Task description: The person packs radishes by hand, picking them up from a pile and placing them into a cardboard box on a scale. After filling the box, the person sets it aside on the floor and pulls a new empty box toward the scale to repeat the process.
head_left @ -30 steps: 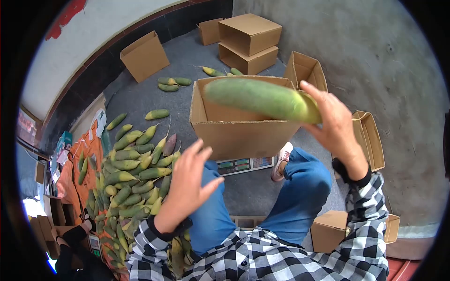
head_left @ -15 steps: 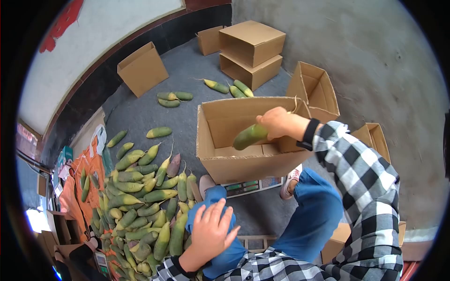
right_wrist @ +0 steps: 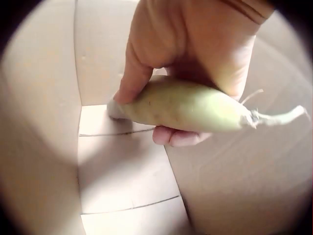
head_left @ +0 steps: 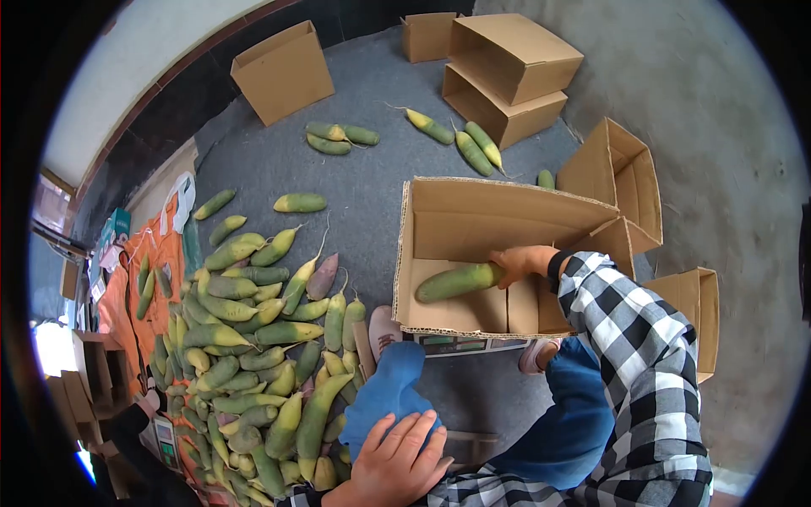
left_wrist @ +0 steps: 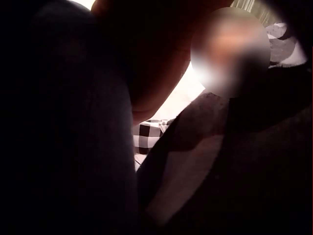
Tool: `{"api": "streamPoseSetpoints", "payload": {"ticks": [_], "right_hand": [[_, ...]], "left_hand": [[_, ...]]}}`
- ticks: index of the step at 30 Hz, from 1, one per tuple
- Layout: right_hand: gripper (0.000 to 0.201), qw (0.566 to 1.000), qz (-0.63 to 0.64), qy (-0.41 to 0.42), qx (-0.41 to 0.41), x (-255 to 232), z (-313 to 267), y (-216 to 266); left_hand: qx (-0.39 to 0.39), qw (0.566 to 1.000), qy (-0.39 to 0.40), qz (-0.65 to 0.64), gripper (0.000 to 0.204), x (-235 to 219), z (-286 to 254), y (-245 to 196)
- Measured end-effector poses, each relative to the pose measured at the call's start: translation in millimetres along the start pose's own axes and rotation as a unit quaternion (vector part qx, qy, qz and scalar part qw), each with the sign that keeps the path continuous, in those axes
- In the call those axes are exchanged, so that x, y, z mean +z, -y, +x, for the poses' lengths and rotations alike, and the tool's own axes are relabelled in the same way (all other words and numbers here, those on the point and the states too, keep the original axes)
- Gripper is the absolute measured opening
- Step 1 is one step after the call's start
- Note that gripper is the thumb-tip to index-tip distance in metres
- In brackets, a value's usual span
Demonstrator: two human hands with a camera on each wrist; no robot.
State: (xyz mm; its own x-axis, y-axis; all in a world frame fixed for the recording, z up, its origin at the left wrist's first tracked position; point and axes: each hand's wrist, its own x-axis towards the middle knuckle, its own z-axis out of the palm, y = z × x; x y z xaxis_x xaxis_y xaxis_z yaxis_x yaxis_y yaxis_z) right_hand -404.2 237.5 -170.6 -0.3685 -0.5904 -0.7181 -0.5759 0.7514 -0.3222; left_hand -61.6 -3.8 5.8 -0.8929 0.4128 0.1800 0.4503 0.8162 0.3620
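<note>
The green radish (head_left: 458,281) lies low inside the open cardboard box (head_left: 439,321), gripped at its yellowish end by the right hand (head_left: 522,263) with thumb and fingers curled round it; it looks firm, fairly heavy and smooth-skinned, so a hold round the thick middle should be surer than one at the thin root tail. Nothing but that radish shows in the box. At seven o'clock from the box the left hand (head_left: 397,460) rests with straight fingers on the blue-jeaned knee (head_left: 384,393), with the radish pile (head_left: 262,355) at nine o'clock and empty boxes (head_left: 511,72) at twelve.
</note>
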Motion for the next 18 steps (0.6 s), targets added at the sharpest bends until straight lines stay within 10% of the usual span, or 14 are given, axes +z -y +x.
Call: {"api": "streamPoseSetpoints", "payload": {"ticks": [13,18], "right_hand": [[0.080,0.988,-0.022,-0.135,-0.074,-43,-195,134],[0.028,0.950,-0.055,-0.303,-0.056,22,-195,113]], "left_hand": [[0.017,1.000,-0.014,-0.005,0.049,5,2,-12],[0.029,0.999,-0.032,0.004,0.050,13,4,-19]]}}
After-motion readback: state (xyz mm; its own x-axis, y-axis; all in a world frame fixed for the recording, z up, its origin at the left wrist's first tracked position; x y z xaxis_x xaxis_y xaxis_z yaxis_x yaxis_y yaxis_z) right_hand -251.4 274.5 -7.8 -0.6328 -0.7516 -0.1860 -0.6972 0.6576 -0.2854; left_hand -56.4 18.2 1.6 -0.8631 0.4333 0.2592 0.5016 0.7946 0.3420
